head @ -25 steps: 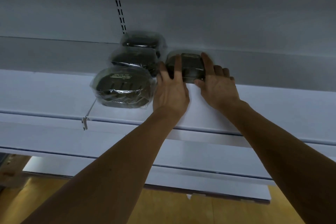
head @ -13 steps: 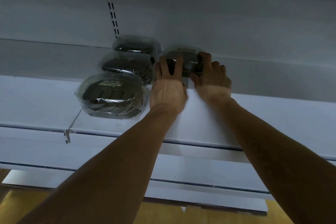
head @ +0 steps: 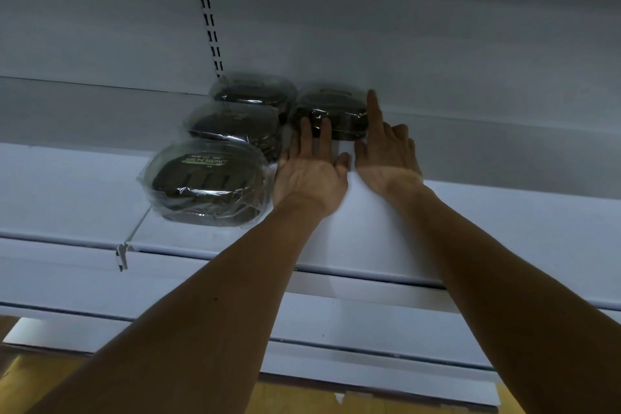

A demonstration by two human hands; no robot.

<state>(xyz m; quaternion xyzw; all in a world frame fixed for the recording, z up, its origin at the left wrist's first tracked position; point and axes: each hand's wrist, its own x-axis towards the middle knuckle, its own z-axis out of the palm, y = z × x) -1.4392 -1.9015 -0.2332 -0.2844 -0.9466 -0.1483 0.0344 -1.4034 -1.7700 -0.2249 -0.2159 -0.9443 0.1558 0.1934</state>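
Shelf (head: 504,212) of white metal runs across the view, backed by a wall (head: 403,27) with a slotted upright (head: 210,20). Three dark wrapped boxes sit in a column from the front edge to the back edge: the front box (head: 205,183), largest in view and bearing a label, the middle box (head: 235,126) just behind it, and the rear box (head: 253,92) against the wall under the upright. A fourth box (head: 331,114) lies at the back edge, just right of the rear box. The left hand (head: 311,175) lies flat on the shelf, its straight fingers (head: 324,134) touching the fourth box's front side. The right hand (head: 386,158) sets a straight index finger (head: 373,111) along that box's right side, with the other fingers folded and grasping nothing. A small clip (head: 121,257) hangs at the front edge.
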